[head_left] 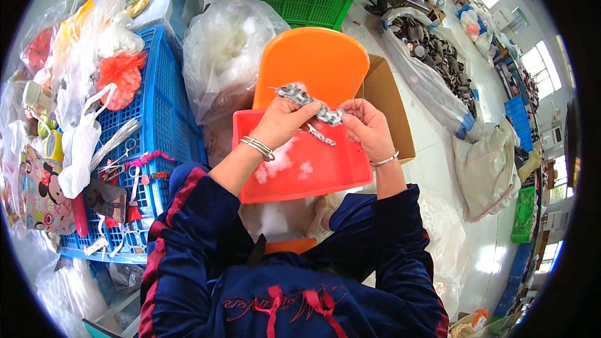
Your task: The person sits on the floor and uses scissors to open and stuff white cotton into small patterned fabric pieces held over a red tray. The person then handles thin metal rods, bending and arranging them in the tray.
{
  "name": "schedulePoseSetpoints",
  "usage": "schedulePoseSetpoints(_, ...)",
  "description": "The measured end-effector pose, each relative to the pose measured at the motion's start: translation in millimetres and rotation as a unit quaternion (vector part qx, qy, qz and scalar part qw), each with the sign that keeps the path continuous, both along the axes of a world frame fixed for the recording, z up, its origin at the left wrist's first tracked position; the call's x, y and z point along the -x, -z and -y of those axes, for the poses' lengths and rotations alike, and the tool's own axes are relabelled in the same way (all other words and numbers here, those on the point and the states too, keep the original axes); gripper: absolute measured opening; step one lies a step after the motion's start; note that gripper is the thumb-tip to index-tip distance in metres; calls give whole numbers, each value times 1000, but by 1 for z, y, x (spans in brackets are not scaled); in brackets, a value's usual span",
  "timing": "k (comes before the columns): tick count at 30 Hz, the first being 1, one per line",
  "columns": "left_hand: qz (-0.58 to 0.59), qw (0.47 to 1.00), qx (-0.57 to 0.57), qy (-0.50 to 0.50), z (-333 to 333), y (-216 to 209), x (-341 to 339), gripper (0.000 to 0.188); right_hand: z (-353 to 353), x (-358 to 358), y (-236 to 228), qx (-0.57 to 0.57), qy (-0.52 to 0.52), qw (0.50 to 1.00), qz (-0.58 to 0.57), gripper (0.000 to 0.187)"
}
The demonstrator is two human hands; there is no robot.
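1. Nearest the camera is the person's dark blue top.
2. The left hand pinches a spotted grey-and-white cloth piece between thumb and fingers.
3. The right hand holds its right end in a narrow pinch, thin rods rising beside the fingers.
4. The cloth piece is above the far part of a red tray, where white stuffing lies.
5. Beyond stands an orange chair; a cardboard box is right of it.
6. Farther left are a plastic bag and a blue crate.
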State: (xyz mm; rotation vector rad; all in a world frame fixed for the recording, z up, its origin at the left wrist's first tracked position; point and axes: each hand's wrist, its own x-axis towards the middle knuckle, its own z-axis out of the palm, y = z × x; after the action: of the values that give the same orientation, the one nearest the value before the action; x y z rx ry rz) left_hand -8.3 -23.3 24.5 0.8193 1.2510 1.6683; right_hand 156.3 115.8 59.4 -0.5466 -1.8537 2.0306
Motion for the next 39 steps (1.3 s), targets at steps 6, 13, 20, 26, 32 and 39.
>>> schedulePoseSetpoints(6,-22,1000,-19,4,2,-3,2,20,2,0,5,22,-5,999,-25,25)
schedulePoseSetpoints(13,-20,1000,-13,-2,2,-3,-1,17,13,5,1,-1,19,999,48,15)
schedulePoseSetpoints(20,-12,1000,-13,-4,-2,6,-11,15,20,11,13,-68,13,997,46,8)
schedulePoseSetpoints(26,32,999,28,-20,5,-8,1,14,-1,-5,0,-244,-45,962,117,14)
schedulePoseSetpoints(32,-32,999,33,-9,3,0,10,13,-9,-16,7,-229,-12,970,77,16)
schedulePoseSetpoints(39,-37,997,69,19,4,2,11,14,-5,-19,6,-292,4,952,90,11)
